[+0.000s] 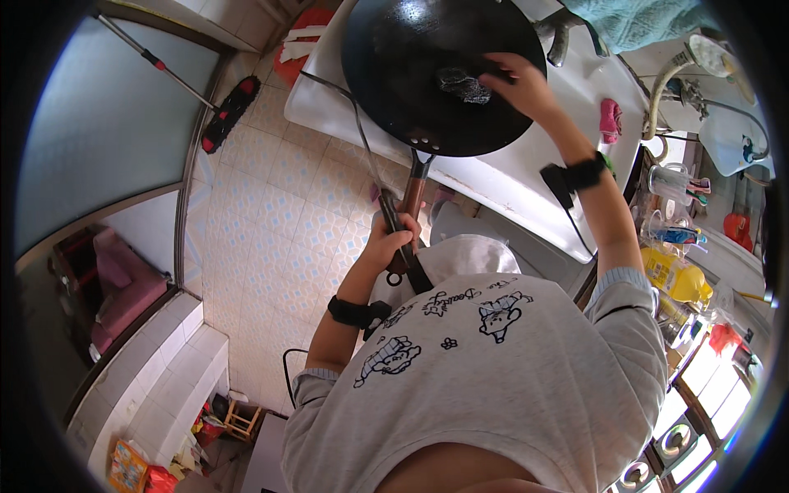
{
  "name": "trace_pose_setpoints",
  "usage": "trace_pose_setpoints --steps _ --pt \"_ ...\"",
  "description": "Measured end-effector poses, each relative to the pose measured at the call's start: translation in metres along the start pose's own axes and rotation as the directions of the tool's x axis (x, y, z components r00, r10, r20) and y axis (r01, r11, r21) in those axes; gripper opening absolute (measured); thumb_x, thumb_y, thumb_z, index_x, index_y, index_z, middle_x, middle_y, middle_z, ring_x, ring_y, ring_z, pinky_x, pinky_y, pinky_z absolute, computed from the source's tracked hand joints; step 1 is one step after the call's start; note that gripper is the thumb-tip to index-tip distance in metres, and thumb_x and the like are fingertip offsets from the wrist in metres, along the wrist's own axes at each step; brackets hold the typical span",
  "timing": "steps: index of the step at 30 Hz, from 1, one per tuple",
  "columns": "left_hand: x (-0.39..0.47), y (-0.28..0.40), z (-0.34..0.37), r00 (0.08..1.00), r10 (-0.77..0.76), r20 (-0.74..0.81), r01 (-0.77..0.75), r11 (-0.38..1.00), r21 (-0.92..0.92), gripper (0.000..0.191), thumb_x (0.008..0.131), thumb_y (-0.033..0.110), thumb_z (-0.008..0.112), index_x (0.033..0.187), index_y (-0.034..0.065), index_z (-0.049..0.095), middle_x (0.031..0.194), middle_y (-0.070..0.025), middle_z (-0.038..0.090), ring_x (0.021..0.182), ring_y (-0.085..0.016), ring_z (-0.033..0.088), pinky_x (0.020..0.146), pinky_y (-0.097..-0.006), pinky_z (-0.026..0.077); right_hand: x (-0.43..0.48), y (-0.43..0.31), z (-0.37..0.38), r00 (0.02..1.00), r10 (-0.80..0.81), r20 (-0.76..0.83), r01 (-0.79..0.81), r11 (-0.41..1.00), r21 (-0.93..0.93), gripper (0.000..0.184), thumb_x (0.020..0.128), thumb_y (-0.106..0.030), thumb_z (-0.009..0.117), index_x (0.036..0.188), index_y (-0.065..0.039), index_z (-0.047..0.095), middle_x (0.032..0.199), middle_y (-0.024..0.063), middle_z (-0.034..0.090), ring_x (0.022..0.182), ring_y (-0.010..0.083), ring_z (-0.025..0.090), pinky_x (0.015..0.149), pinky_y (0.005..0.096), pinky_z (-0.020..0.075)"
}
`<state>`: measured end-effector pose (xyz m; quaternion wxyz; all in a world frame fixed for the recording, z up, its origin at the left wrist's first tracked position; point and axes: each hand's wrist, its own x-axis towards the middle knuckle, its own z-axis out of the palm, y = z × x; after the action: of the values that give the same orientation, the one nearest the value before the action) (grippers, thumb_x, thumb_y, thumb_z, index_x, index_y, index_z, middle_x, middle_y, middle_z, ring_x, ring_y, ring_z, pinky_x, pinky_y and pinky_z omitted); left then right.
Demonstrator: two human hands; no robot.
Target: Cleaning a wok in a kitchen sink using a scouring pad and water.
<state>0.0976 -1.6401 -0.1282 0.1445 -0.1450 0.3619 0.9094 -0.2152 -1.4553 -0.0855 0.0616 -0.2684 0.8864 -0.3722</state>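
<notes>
A large black wok (394, 80) rests over a white sink (567, 123), its wooden handle (416, 188) pointing towards me. My left hand (391, 237) is closed around that handle together with the dark grip of a long metal utensil (363, 126). The utensil slants up past the wok's left rim; its head appears edge-on, so I cannot tell its exact kind. Over the wok's inside, my right hand (521, 86) is blurred, with finger and thumb apart and nothing visible between them. A shiny wet patch (465, 85) lies beside the fingertips.
A metal faucet (558, 43) and a pink cloth (610, 120) are at the sink's right. Cups (669, 185) and a yellow bottle (678, 277) line the right side. A mop head (231, 114) sits on the tiled floor (271, 215), by a frosted panel (117, 135).
</notes>
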Motion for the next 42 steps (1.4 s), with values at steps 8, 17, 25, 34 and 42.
trace_pose_setpoints --steps 8,17,25,34,42 --pt "0.001 -0.002 -0.002 0.999 0.032 -0.002 -0.032 0.999 0.016 0.011 0.07 0.01 0.05 0.069 -0.0002 0.054 0.107 -0.0161 0.049 0.055 -0.014 0.054 0.053 -0.0259 0.047 0.01 0.041 -0.113 0.813 0.575 -0.09 -0.453 0.722 0.523 0.053 0.089 -0.045 0.035 0.09 0.002 0.058 0.075 0.0091 0.061 0.055 0.0137 0.055 0.051 0.0233 0.0424" --pt "0.002 -0.003 -0.002 0.999 0.036 -0.027 -0.036 0.999 -0.007 0.012 0.072 0.012 0.05 0.071 0.0003 0.052 0.101 -0.0145 0.051 0.053 -0.014 0.053 0.05 -0.0256 0.045 0.024 0.072 -0.114 0.751 0.658 0.055 -0.511 0.527 0.679 0.039 0.091 -0.036 0.038 0.08 -0.003 0.057 0.066 0.005 0.058 0.054 0.0132 0.052 0.052 0.0238 0.0432" --pt "0.0 0.0 -0.001 0.999 0.003 -0.039 -0.002 0.999 0.036 0.012 0.071 0.012 0.049 0.07 0.0006 0.053 0.107 -0.0153 0.05 0.054 -0.015 0.053 0.05 -0.026 0.046 0.048 0.051 -0.125 0.807 0.587 -0.067 -0.401 0.628 0.667 0.025 0.086 -0.024 0.042 0.079 -0.002 0.053 0.068 0.0048 0.054 0.054 0.013 0.049 0.053 0.0241 0.0431" --pt "0.001 -0.003 -0.001 0.998 0.058 -0.039 -0.056 0.997 0.051 0.014 0.07 0.015 0.05 0.069 0.001 0.053 0.112 -0.0158 0.048 0.054 -0.015 0.054 0.051 -0.0263 0.046 0.042 0.065 -0.116 0.848 0.529 -0.006 -0.323 0.526 0.786 0.031 0.089 -0.028 0.039 0.083 -0.002 0.053 0.067 0.0049 0.053 0.054 0.0145 0.048 0.054 0.0264 0.0432" --pt "-0.001 0.002 0.002 0.999 0.006 -0.048 -0.003 0.999 0.053 0.015 0.069 0.016 0.05 0.068 0.0014 0.053 0.111 -0.0152 0.049 0.054 -0.015 0.053 0.05 -0.0264 0.045 0.042 0.05 -0.117 0.834 0.546 -0.074 -0.297 0.559 0.774 0.03 0.088 -0.026 0.039 0.082 0.0 0.053 0.065 0.0056 0.053 0.053 0.0148 0.048 0.052 0.0265 0.0415"
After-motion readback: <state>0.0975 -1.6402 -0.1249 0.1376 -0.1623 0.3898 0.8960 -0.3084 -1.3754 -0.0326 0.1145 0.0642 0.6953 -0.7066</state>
